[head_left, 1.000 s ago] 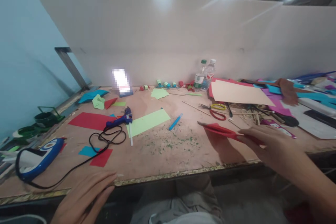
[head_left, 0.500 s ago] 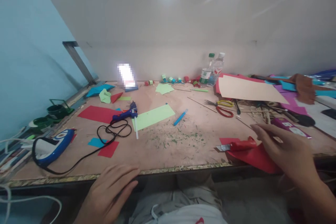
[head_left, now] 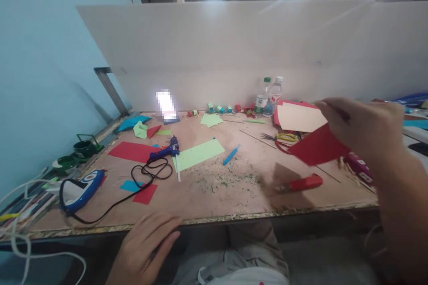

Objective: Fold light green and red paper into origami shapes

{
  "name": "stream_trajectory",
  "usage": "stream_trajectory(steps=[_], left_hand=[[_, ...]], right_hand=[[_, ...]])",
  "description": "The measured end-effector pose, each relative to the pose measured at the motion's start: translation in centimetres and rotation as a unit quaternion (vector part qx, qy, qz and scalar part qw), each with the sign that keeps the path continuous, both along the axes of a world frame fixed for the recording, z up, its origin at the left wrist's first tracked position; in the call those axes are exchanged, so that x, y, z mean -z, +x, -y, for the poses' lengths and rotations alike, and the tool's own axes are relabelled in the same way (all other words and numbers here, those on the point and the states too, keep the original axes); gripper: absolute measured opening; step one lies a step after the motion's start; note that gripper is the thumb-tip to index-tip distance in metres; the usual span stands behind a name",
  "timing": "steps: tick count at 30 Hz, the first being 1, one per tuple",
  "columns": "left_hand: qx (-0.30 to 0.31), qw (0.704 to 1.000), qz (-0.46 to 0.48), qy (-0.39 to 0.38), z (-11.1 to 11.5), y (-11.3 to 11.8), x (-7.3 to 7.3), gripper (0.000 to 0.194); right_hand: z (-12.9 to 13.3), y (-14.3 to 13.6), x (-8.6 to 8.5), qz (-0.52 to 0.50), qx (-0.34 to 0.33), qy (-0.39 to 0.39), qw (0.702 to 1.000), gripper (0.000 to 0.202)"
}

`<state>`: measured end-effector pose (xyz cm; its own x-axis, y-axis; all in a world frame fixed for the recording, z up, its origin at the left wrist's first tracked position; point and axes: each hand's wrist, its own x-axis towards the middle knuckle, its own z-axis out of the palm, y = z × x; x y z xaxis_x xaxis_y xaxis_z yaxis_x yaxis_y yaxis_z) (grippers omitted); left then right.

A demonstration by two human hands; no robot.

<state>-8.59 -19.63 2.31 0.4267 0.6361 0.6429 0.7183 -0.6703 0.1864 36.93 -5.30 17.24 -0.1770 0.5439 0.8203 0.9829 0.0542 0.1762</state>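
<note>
My right hand [head_left: 364, 127] is raised over the right side of the table, its fingers closed on a piece of red paper [head_left: 319, 146] that hangs down to the left. Below the paper lies a red-handled utility knife [head_left: 302, 183], slightly blurred. Behind the paper are scissors [head_left: 284, 138] with yellow and red handles, partly covered by it. My left hand [head_left: 150, 242] rests at the table's front edge, fingers stretched out and holding nothing.
A blue hot glue gun [head_left: 165, 151] with a black cord lies left of centre, beside a light green paper strip [head_left: 200, 153]. A blue pen [head_left: 231, 155] lies among green scraps. Two bottles [head_left: 261, 102] stand at the back near a sheet stack [head_left: 297, 116].
My right hand has lifted the red paper up off the table, away from the utility knife, which stays behind. My left hand has stayed at the edge. The view has tilted up slightly.
</note>
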Motion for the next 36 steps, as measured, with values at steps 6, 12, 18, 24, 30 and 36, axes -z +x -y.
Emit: stream_trajectory(steps=[6,12,18,24,30,36], left_hand=[[-0.011,0.997,0.064,0.035,1.2,3.6,-0.1,0.024],[0.017,1.000,0.014,-0.015,1.0,6.8,1.0,0.021],[0.087,0.990,0.027,-0.108,-0.1,7.6,1.9,0.010],[0.139,0.985,-0.031,-0.100,-0.8,9.4,1.2,0.028],[0.087,0.995,0.040,-0.025,-0.7,10.5,0.7,0.018],[-0.054,0.989,0.128,0.049,-0.6,9.3,-0.1,0.022]], right_hand=[[7.8,-12.2,4.6,0.110,-0.394,0.023,0.912,0.018],[10.2,-18.5,14.5,-0.033,-0.554,-0.057,0.830,0.019],[10.6,-16.7,15.5,-0.122,-0.530,-0.140,0.827,0.032],[10.8,-15.6,15.4,-0.163,-0.506,-0.128,0.837,0.035],[11.3,-15.2,15.0,-0.231,-0.478,-0.065,0.845,0.021],[14.0,-15.5,16.1,-0.446,-0.386,-0.009,0.808,0.023]])
